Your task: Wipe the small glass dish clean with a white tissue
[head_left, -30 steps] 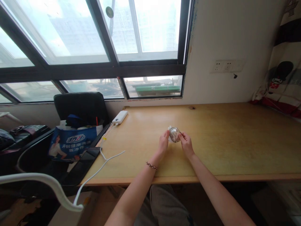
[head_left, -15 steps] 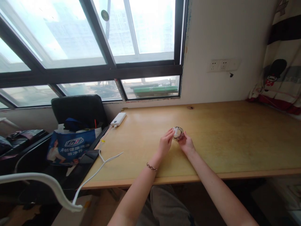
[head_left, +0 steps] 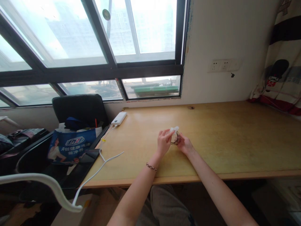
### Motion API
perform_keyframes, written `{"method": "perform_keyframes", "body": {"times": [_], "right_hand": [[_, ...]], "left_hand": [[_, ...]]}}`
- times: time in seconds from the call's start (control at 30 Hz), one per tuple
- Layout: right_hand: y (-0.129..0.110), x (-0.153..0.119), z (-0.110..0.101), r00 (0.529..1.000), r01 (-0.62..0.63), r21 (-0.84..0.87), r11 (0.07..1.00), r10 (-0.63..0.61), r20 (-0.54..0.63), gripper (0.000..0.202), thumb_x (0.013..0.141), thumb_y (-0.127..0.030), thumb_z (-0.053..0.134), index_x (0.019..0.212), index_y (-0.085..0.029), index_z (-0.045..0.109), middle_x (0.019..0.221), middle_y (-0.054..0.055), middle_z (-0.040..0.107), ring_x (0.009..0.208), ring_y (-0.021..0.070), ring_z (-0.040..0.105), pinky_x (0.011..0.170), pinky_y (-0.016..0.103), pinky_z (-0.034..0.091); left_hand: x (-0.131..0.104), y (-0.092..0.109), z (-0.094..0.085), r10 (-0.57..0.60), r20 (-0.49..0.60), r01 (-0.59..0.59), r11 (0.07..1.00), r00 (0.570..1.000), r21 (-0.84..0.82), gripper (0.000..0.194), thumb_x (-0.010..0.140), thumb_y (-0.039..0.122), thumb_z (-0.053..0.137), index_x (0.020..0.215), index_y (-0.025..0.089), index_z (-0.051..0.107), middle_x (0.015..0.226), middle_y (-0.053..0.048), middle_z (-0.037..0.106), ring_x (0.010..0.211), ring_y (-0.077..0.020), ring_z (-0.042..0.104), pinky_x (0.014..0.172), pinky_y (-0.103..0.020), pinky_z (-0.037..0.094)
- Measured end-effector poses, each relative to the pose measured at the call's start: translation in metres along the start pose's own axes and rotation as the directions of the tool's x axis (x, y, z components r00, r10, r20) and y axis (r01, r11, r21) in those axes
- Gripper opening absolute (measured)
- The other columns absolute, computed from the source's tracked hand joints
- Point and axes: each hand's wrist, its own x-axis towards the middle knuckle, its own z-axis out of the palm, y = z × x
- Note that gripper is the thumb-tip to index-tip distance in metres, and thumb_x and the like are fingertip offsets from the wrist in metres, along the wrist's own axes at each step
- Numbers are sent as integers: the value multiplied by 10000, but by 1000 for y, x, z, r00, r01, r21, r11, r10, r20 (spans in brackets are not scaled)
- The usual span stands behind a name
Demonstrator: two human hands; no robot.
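Black chair (head_left: 80,108) stands at the far left with a blue printed bag (head_left: 70,144) on its seat. Near it, on the wooden desk (head_left: 235,138), lies a white power bank (head_left: 118,118), and a white cable (head_left: 103,161) runs from it over the desk edge. In the middle, the left hand (head_left: 164,142) pinches a small white piece (head_left: 174,129) between the fingertips. Just beside it, the right hand (head_left: 185,146) holds a small clear round object (head_left: 175,138) with curled fingers, a little above the desk. At the far right, patterned cloth (head_left: 279,78) hangs by the wall.
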Motion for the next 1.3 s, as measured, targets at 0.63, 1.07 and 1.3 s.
{"method": "perform_keyframes", "body": {"times": [0.63,1.07,1.3], "right_hand": [[-15,7,-12,956,253,276,927,-196,-219,198,796,-205,425,711,-188,603,687,-11,661,655,114,601,683,274,485],[-15,3,-8,974,207,257,944,-175,-143,190,798,-211,421,748,-182,602,681,-8,658,653,111,598,662,268,482],[-13,6,-14,967,232,238,943,-198,-159,185,786,-226,442,685,-188,592,623,-18,645,597,114,592,640,261,484]], "left_hand": [[-8,2,10,81,155,-60,989,985,-139,261,800,143,400,995,171,572,748,-34,508,660,-91,480,610,-195,392],[-12,6,10,160,64,-156,986,985,-64,328,821,149,342,1117,183,478,869,-73,512,792,-121,502,704,-244,435],[-19,9,16,265,160,-272,962,951,26,356,808,149,353,1144,187,461,869,-81,511,802,-130,506,729,-266,442]]}}
